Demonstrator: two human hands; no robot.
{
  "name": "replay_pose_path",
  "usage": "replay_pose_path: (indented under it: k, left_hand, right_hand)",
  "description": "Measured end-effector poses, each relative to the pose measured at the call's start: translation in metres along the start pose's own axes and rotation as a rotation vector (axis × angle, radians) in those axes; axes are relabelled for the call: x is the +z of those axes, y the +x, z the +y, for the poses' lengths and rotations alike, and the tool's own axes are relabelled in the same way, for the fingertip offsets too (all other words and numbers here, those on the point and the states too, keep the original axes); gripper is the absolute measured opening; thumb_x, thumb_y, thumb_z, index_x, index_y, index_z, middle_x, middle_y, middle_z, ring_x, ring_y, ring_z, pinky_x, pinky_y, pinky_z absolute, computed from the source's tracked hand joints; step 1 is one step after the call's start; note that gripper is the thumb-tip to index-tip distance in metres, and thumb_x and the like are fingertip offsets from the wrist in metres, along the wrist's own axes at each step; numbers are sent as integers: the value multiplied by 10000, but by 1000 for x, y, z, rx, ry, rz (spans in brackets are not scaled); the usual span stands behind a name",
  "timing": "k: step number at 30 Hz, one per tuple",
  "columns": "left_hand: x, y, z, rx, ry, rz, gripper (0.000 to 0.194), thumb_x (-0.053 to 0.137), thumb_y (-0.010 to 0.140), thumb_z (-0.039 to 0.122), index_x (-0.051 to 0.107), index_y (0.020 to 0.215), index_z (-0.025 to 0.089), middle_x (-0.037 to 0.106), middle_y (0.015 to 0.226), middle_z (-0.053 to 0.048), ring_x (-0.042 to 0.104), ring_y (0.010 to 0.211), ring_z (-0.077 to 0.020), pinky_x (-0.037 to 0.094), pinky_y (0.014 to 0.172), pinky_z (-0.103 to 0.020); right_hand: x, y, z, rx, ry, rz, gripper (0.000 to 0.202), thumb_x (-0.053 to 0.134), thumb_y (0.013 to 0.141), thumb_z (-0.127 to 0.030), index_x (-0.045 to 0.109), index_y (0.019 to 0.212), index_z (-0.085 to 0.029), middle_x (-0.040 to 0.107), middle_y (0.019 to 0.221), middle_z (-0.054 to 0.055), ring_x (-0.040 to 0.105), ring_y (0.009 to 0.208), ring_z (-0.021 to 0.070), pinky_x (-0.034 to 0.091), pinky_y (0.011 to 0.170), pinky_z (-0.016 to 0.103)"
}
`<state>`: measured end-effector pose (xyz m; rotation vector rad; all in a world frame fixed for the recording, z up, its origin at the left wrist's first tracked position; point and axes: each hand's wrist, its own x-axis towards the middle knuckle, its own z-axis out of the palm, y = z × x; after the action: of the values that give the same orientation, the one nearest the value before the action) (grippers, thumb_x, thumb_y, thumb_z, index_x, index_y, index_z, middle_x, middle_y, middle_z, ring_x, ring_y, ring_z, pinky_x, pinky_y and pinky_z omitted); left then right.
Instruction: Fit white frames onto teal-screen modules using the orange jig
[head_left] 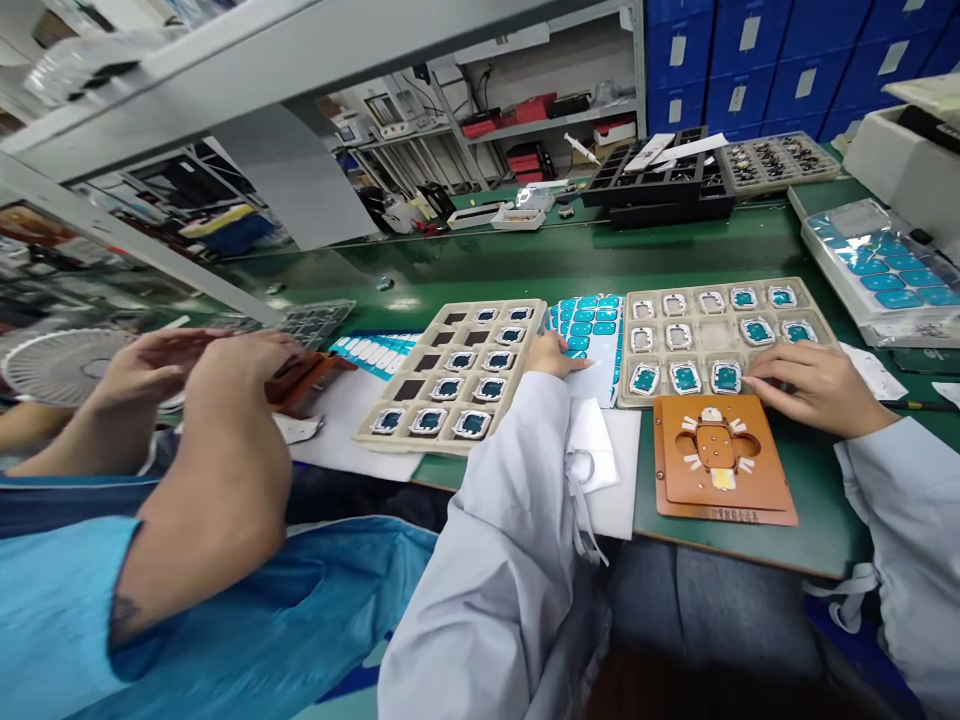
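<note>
My right hand [814,385] reaches over the right tray [716,333]. Its thumb and fingertips come together at the edge of a white watch-case-like frame with a teal film [726,377] in the front row. My left hand [551,355] lies at the right edge of another beige tray [412,405], thumb stretched out over the blue-and-white film sheets [596,335]; some fingers are hidden. In front of the right tray sits an orange-brown fixture [721,455], its middle recess holding no frame.
On the left, a co-worker's hands [217,365] are over a brown fixture [307,380]. Black trays [660,185] and a tray of small parts [780,162] stand behind. Bagged film sheets [885,265] lie at right. A metal shelf beam [225,75] crosses the upper left.
</note>
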<state>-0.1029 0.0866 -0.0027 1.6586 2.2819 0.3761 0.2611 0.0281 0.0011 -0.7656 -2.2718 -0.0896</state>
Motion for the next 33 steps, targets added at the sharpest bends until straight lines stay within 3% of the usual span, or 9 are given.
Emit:
replay_pose_path:
  k: [4, 6, 8, 11, 14, 22, 26, 29, 33]
  left_hand:
    - [-5, -17, 14, 43, -23, 50, 358, 750, 762, 167, 569, 1068, 202, 697, 1030, -45, 655, 1006, -222, 501, 889, -323]
    - [-5, -32, 26, 186, -92, 125, 347, 669, 817, 126, 533, 1127, 206, 696, 1043, -31, 653, 929, -179, 492, 876, -306]
    - [-1, -51, 40, 510, -240, 180, 271, 628, 827, 110, 540, 1068, 198, 696, 1007, -18, 618, 770, -126, 493, 809, -271]
    - [10, -84, 58, 1089, -525, 129, 182, 595, 815, 79, 560, 953, 192, 688, 895, -7, 560, 668, -97, 482, 693, -228]
    - [21, -110, 68, 1352, -725, 48, 172, 578, 841, 71, 562, 960, 194, 667, 854, -11, 541, 654, -91, 465, 634, -211]
    - [16, -118, 63, 1218, -1086, -380, 338, 686, 881, 259, 498, 1161, 242, 632, 1052, -41, 489, 641, -57, 456, 601, -206]
    - [14, -112, 60, 923, -1352, -460, 212, 606, 906, 383, 539, 1053, 245, 484, 955, -5, 450, 631, -63, 384, 487, -183]
    - [13, -112, 60, 734, -1528, -615, 265, 688, 756, 273, 496, 937, 241, 383, 921, 11, 423, 710, -87, 394, 502, -167]
    - [12, -114, 61, 718, -1563, -643, 433, 732, 633, 119, 406, 889, 246, 321, 1011, 21, 411, 869, -100, 505, 712, -231]
  right_hand:
    - [-6, 4, -3, 23, -4, 54, 155, 618, 919, -287, 672, 781, -243, 728, 802, 19, 684, 717, 192, 513, 633, 329]
    - [-9, 7, -11, 21, 21, 96, 86, 640, 911, -251, 672, 832, -236, 724, 822, 31, 690, 744, 199, 533, 658, 328]
    - [-10, 12, -23, -5, 54, 122, 30, 653, 911, -222, 670, 935, -227, 722, 873, 49, 693, 798, 208, 552, 704, 334]
    - [-8, 18, -47, -70, 98, 101, 162, 654, 926, -217, 639, 1086, -202, 718, 977, 83, 681, 888, 216, 559, 766, 357]
    - [-4, 21, -67, -134, 131, 55, 159, 635, 942, -192, 623, 1100, -191, 721, 969, 75, 651, 835, 193, 541, 725, 344]
    - [-17, 15, -71, -171, 249, 13, 153, 542, 981, -111, 629, 1083, -185, 716, 894, 70, 624, 801, 171, 496, 696, 324]
    - [-19, 14, -67, -203, 355, -128, 173, 480, 995, -106, 638, 1025, -172, 719, 970, 101, 622, 885, 188, 515, 769, 346]
    - [-15, 14, -68, -219, 300, -166, 187, 499, 953, -60, 633, 1034, -162, 731, 1016, 94, 602, 913, 203, 503, 761, 353]
    - [-14, 13, -70, -238, 192, -181, 184, 509, 928, -72, 643, 1013, -165, 736, 1025, 68, 564, 902, 219, 479, 740, 368]
